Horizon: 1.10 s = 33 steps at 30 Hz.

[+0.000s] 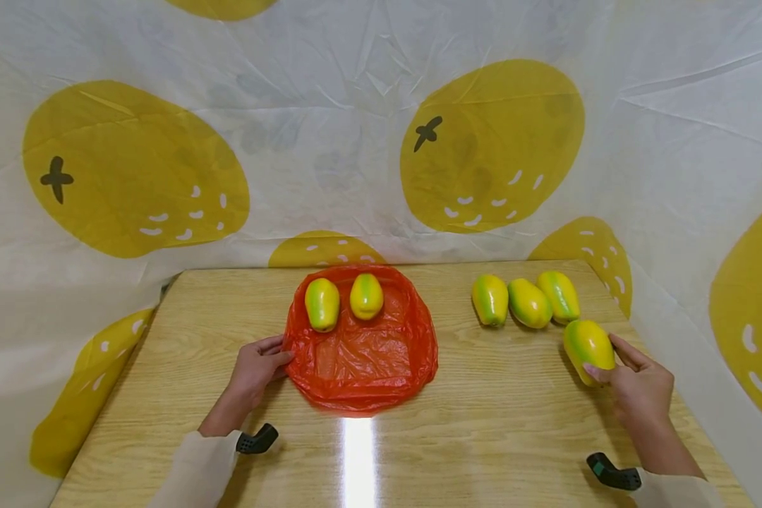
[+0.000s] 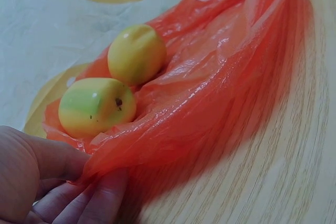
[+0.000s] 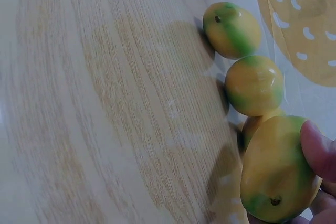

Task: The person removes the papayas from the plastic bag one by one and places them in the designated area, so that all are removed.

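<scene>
Right hand point(image 1: 641, 386): fingers and thumb curled round a yellow-green mango point(image 1: 588, 348), holding it by its near end. In the right wrist view a fingertip point(image 3: 317, 149) presses the fruit's side, stem end facing the camera. Whether the mango touches the table point(image 1: 495, 423) under the hand cannot be told.

Just beyond the held mango, away from the hand: row of three mangoes point(image 1: 525, 300), side by side and touching, near the table's far edge. The nearest of the row lies just beside the held one.

Left hand point(image 1: 254, 367): lies palm down on the table, fingertips at the near-left rim of an orange bag point(image 1: 368, 360). In the left wrist view the thumb and fingers point(image 2: 100, 198) pinch the bag's edge, the film bunched between them.

Bag spreads out to the right of this hand, flattened and crinkled. Beyond the fingers, on the bag's far part: two mangoes point(image 1: 344, 300), close together, the left one greener, the right one yellower.

The two hands are well apart, bare wood between them. Behind the table: white cloth point(image 1: 330, 127) printed with big yellow fruit.
</scene>
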### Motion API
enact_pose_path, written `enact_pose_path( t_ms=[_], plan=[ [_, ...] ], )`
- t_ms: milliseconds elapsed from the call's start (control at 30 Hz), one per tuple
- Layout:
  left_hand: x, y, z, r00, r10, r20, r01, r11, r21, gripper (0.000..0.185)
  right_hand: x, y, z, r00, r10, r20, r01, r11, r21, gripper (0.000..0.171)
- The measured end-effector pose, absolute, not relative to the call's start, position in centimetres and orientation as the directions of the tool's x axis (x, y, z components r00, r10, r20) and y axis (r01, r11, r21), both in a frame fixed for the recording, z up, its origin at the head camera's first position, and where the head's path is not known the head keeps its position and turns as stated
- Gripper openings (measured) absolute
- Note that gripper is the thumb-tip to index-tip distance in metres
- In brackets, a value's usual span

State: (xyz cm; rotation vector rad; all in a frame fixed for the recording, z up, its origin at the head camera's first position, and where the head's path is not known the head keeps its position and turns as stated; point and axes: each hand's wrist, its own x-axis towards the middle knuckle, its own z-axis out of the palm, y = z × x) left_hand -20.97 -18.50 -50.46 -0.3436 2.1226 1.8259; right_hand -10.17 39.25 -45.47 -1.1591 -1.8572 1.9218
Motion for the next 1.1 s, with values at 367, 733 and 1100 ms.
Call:
enact_pose_path(
  t_ms=[367, 733, 1100],
  plan=[
    [-21.05, -18.56, -50.5, -0.918, 0.029, -0.395, -0.386, 0.157, 0.909, 0.05, -10.12, 39.37, -45.6, -0.676, 0.635, -0.373, 0.364, -0.153, -0.919, 0.091],
    [-21.09, -18.57, -50.51, -0.917, 0.026, -0.399, -0.391, 0.151, 0.908, 0.05, -10.27, 39.57, -46.01, -0.687, 0.622, -0.376, 0.398, -0.11, -0.911, 0.09],
    [-21.05, -18.61, -50.74, -0.919, 0.025, -0.393, -0.385, 0.144, 0.911, 0.049, -10.32, 39.69, -46.18, -0.686, 0.619, -0.382, 0.448, -0.055, -0.892, 0.089]
  ],
)
